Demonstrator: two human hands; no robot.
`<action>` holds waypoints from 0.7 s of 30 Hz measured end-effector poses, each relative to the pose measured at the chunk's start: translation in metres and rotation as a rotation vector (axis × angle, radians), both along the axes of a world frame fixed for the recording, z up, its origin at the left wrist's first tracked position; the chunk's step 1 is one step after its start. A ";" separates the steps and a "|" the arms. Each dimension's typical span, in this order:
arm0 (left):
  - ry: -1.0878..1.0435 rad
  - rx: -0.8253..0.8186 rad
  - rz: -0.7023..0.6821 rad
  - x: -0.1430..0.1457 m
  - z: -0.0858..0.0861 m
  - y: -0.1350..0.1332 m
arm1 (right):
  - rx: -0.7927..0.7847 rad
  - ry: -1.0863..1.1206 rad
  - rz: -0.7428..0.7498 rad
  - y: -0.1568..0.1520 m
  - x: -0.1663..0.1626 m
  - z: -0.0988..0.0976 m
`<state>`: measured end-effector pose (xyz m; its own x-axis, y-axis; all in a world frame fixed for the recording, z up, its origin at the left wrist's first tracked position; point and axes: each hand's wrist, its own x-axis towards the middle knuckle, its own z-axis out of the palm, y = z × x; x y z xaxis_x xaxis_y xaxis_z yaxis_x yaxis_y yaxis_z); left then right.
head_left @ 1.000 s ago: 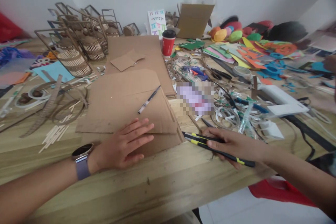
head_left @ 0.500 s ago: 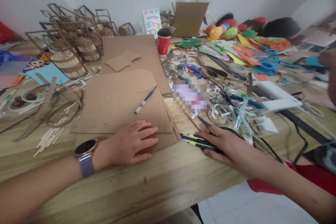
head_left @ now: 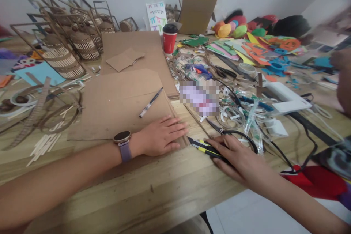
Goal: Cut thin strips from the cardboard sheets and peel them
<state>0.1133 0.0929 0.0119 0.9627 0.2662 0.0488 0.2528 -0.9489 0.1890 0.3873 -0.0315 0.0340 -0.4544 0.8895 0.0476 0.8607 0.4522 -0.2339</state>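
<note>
My left hand [head_left: 161, 136], a watch on its wrist, lies flat with fingers stretched out on the near right corner of a stack of brown cardboard sheets [head_left: 120, 102]. My right hand [head_left: 233, 153] is closed around a black and yellow utility knife [head_left: 201, 147]. The knife's tip points left at the cardboard's edge, close to my left fingertips. A pen [head_left: 150, 102] lies on the cardboard above my left hand. Black scissors [head_left: 233, 133] lie just behind my right hand.
The wooden table [head_left: 170, 190] is crowded: wicker-and-wire lanterns [head_left: 63, 51] at back left, a red cup [head_left: 169, 40], an open cardboard box [head_left: 196, 14], coloured paper scraps [head_left: 260, 55] at right. Cables and tape rolls lie at mid right. Someone's hand [head_left: 344, 80] shows at the far right edge.
My left hand slid right along the cardboard to its corner. My right hand drew the knife left and closer, its tip now by the cardboard edge. The view shifted slightly.
</note>
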 end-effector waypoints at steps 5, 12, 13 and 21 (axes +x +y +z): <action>-0.009 0.005 0.021 0.001 0.000 -0.001 | -0.011 0.009 -0.005 0.001 -0.004 0.001; -0.024 0.033 0.027 0.002 -0.003 -0.002 | 0.004 0.007 0.003 -0.002 -0.003 -0.001; -0.026 0.037 0.029 0.002 -0.003 -0.002 | 0.009 0.005 0.006 -0.003 -0.004 -0.002; -0.012 0.051 0.037 0.003 -0.001 -0.003 | 0.008 -0.002 -0.011 -0.005 -0.007 -0.004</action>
<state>0.1160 0.0895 0.0106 0.9513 0.2989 0.0750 0.2863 -0.9472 0.1443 0.3804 -0.0366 0.0298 -0.4449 0.8939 0.0538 0.8659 0.4448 -0.2287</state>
